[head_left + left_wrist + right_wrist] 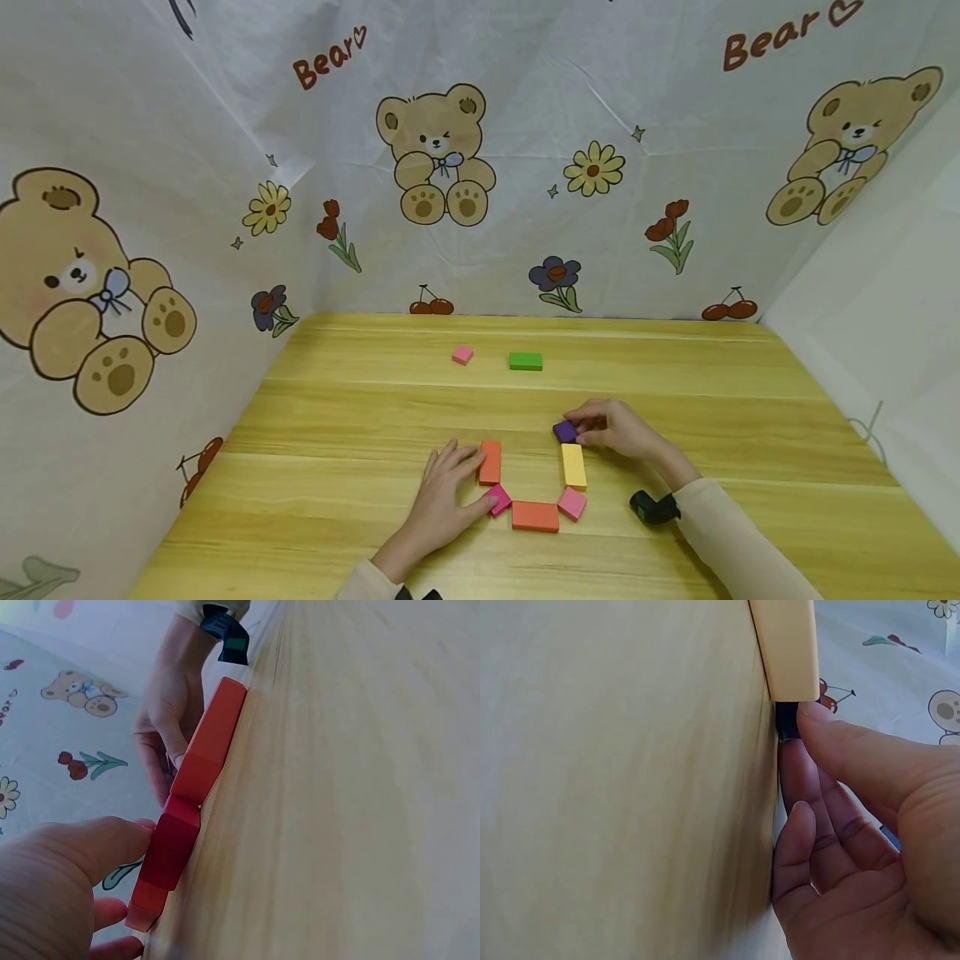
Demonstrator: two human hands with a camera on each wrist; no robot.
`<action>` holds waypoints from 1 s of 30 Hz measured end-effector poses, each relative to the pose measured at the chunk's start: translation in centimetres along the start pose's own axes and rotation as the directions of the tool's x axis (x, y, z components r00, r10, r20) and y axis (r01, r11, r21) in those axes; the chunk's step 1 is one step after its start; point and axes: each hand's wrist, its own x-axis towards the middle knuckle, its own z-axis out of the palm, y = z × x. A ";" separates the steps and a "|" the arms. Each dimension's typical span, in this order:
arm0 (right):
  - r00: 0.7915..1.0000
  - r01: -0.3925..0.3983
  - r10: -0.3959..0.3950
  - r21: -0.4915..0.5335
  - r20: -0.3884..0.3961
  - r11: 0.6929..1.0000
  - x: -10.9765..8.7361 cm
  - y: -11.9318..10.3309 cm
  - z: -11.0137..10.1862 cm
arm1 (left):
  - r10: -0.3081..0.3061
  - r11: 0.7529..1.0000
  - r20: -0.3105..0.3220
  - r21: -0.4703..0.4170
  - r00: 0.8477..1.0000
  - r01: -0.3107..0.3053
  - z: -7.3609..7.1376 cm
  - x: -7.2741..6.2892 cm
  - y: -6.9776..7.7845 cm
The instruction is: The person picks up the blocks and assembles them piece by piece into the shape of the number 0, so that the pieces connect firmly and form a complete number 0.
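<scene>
In the head view, my right hand (617,428) pinches a small purple block (566,431) between thumb and fingers, at the far end of a yellow block (573,467). My left hand (444,503) has its fingers spread out. Its thumb touches a magenta block (498,500), and a fingertip lies on an upright orange block (491,463). Another orange block (536,516) lies crosswise at the front, with a pink block (572,504) at its right end. Together the blocks form a U. The right wrist view shows the purple block (787,721) mostly hidden behind the thumb.
Farther back on the wooden table (360,400) lie a pink block (462,355) and a green block (526,362). A bear-print cloth (510,242) hangs behind and to the left. A black wrist device (654,507) sits at the right cuff.
</scene>
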 end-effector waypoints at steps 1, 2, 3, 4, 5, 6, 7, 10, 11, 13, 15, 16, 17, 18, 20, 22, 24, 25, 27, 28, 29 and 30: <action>1.000 -0.003 0.003 0.004 -0.001 1.000 0.0 0.0 0.0 | 0.000 1.000 0.000 0.000 1.000 0.000 0.0 0.0 0.0; 1.000 -0.008 0.008 0.007 -0.002 1.000 0.0 0.0 0.0 | -0.001 1.000 0.001 -0.001 1.000 0.001 0.0 0.0 0.0; 1.000 -0.013 0.013 0.008 -0.003 1.000 0.0 -0.1 0.0 | -0.002 1.000 0.001 -0.001 1.000 0.002 0.0 0.0 0.0; 1.000 -0.016 0.016 0.009 -0.004 1.000 0.0 -0.1 0.0 | -0.003 1.000 0.002 0.000 1.000 0.003 0.0 0.0 0.0; 1.000 -0.016 0.016 0.009 -0.005 1.000 0.0 -0.2 0.0 | -0.004 1.000 0.003 -0.001 1.000 0.004 0.0 0.0 0.0; 1.000 -0.019 0.019 0.009 -0.005 1.000 0.0 -0.2 0.0 | -0.004 1.000 0.002 0.001 1.000 0.004 0.0 0.0 0.0; 1.000 -0.019 0.019 0.008 -0.006 1.000 0.0 -0.2 0.0 | -0.005 1.000 0.002 0.001 1.000 0.005 0.0 0.0 0.0; 1.000 -0.017 0.017 -0.003 -0.009 1.000 0.0 -0.3 0.1 | -0.008 1.000 0.003 0.005 1.000 0.008 0.0 0.0 0.0; 1.000 -0.018 0.018 -0.009 -0.010 1.000 0.1 -0.3 0.1 | -0.009 1.000 0.004 0.006 1.000 0.009 0.0 0.0 0.0; 1.000 -0.017 0.017 -0.018 -0.013 1.000 0.1 -0.2 0.2 | -0.011 1.000 0.006 0.006 1.000 0.011 0.0 0.0 0.1; 1.000 -0.017 0.016 -0.018 -0.015 1.000 0.1 -0.2 0.2 | -0.013 1.000 0.009 0.005 1.000 0.013 0.0 0.0 0.1; 1.000 -0.014 0.014 -0.015 -0.015 1.000 0.1 -0.2 0.2 | -0.014 1.000 0.009 0.005 1.000 0.014 0.0 0.0 0.1; 1.000 -0.013 0.013 -0.009 -0.015 1.000 0.1 -0.2 0.3 | -0.015 1.000 0.010 0.004 1.000 0.015 0.0 0.0 0.1; 1.000 -0.011 0.011 -0.005 -0.014 1.000 0.1 -0.2 0.3 | -0.015 1.000 0.010 0.004 1.000 0.015 0.0 0.0 0.1; 1.000 -0.010 0.010 0.001 -0.012 1.000 0.0 -0.2 0.3 | -0.014 1.000 0.010 0.004 1.000 0.014 -0.1 0.0 0.1; 1.000 -0.011 0.011 0.004 -0.012 1.000 0.1 -0.1 0.3 | -0.006 1.000 0.008 0.005 1.000 0.006 -0.1 0.0 0.1; 1.000 -0.012 0.012 0.009 -0.011 1.000 0.0 0.1 0.3 | 0.003 1.000 0.004 0.006 1.000 -0.003 -0.1 0.0 0.1; 1.000 -0.013 0.013 0.013 -0.010 1.000 0.0 0.2 0.3 | 0.008 1.000 0.002 0.006 1.000 -0.008 -0.1 0.0 0.2; 1.000 -0.020 0.020 0.022 -0.010 1.000 0.0 0.3 0.3 | 0.017 1.000 -0.002 0.006 1.000 -0.017 -0.2 0.0 0.2; 1.000 -0.023 0.023 0.026 -0.009 0.999 0.0 0.3 0.3 | 0.018 1.000 -0.003 0.007 1.000 -0.018 -0.2 0.0 0.2; 1.000 -0.025 0.026 0.031 -0.008 0.999 0.0 0.3 0.3 | 0.019 1.000 -0.003 0.008 1.000 -0.019 -0.2 0.0 0.2; 1.000 -0.028 0.028 0.035 -0.008 0.999 0.0 0.3 0.3 | 0.019 1.000 -0.003 0.007 1.000 -0.019 -0.2 0.0 0.2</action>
